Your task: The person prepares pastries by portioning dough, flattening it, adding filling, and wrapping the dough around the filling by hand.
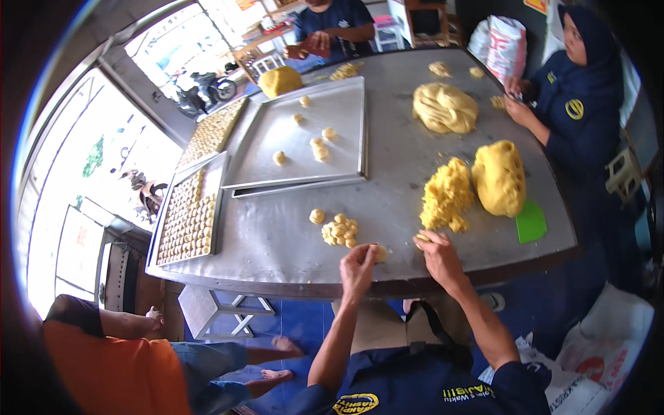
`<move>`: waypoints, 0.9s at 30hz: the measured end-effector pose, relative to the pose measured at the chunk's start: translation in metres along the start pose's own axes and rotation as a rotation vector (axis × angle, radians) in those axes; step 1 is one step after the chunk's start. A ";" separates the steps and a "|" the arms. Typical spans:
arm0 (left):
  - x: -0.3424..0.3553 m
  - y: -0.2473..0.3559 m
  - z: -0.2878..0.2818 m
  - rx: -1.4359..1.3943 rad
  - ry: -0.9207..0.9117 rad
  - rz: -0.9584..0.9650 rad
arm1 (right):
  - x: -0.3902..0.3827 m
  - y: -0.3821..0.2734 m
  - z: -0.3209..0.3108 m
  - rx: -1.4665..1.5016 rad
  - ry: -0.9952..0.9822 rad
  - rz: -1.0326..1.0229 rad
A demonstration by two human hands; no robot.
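At the near table edge my left hand [358, 271] pinches a small flattened piece of pale dough [380, 254]. To its right, my right hand [440, 259] is closed with a bit of yellow filling [420, 238] at the fingertips. Just beyond that hand lies a crumbly yellow heap [446, 197], beside a big smooth yellow lump [499, 181]. A pile of small dough pieces [340, 231] sits ahead of my left hand, with a single dough ball [317, 216] next to it. Farther off rests a large folded mass of pale dough [446, 108].
A metal tray [242, 162] bearing several dough balls overlaps another. Trays of small rounds [187, 223] line the left side. A green scraper [531, 222] lies at right. People work at the far side [332, 28] and right [577, 104]; another in orange [114, 373] sits lower left.
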State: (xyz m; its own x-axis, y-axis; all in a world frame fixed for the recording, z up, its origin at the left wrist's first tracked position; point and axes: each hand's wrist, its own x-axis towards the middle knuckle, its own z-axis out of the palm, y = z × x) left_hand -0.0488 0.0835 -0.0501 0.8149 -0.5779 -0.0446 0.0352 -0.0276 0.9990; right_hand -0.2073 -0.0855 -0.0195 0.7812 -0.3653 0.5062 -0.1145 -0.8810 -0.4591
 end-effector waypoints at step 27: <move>0.001 0.012 0.042 0.441 -0.341 0.245 | 0.014 -0.040 -0.003 0.370 0.007 0.123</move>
State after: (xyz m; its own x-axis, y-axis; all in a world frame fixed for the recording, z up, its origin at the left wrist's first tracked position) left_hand -0.0721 0.0480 -0.0380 0.5349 -0.8370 0.1152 -0.4320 -0.1538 0.8887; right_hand -0.1936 -0.0565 0.0080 0.7712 -0.4647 0.4351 0.0227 -0.6630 -0.7483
